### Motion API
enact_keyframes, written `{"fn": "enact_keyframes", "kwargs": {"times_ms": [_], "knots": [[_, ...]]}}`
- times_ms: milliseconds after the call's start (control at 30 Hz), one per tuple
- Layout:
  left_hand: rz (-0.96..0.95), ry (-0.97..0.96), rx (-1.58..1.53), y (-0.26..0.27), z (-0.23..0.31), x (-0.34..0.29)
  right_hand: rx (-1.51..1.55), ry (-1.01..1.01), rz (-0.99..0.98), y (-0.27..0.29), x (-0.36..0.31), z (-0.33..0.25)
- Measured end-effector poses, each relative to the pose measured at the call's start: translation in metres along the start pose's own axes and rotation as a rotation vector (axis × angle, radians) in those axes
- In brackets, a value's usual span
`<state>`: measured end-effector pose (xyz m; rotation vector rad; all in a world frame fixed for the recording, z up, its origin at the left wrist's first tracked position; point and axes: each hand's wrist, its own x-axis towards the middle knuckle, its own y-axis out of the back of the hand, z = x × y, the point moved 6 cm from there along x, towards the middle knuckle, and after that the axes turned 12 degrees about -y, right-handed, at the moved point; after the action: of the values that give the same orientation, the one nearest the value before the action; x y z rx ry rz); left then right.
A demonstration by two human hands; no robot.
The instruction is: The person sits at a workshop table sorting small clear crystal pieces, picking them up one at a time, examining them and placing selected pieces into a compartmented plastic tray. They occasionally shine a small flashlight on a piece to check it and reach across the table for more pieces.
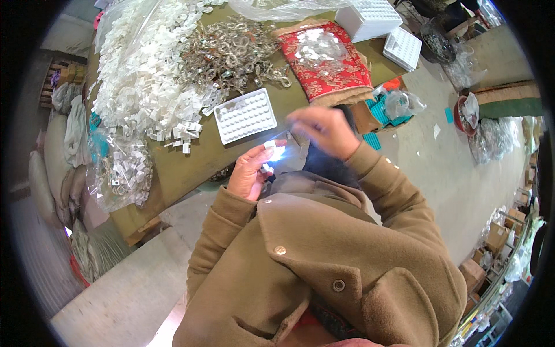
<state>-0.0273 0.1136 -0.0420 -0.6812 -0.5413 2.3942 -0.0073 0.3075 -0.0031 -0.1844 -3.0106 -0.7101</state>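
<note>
My left hand (248, 172) is closed near the table's front edge, with a small white plastic piece (270, 145) between thumb and fingers. Another white bit shows lower, by the same fingers. A bright bluish-white glare beside them washes out detail. To the right and slightly higher, my right hand (329, 130) hangs in the air, its fingers bent and smeared by motion, so what they hold, if anything, does not show. Just beyond my left hand lies a white tray (245, 115) with rows of small round cavities.
A big heap of white plastic pieces (136, 69) covers the table's left, beside a tangle of clear, brownish loops (231, 52). Loose white bits lie on a red patterned cloth (326, 61). Stacked white trays (370, 20) stand far right; a filled clear bag (124, 173) sits left.
</note>
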Motion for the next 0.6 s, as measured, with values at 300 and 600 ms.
{"fn": "enact_keyframes", "kwargs": {"times_ms": [300,600], "knots": [[0.006,0.004,0.043,-0.017,0.003,0.029,-0.527,-0.188,0.352,0.078,0.035,0.05],[0.026,0.109,-0.018,-0.019,-0.008,0.025,-0.52,-0.22,0.356,0.079,0.04,0.052]]}}
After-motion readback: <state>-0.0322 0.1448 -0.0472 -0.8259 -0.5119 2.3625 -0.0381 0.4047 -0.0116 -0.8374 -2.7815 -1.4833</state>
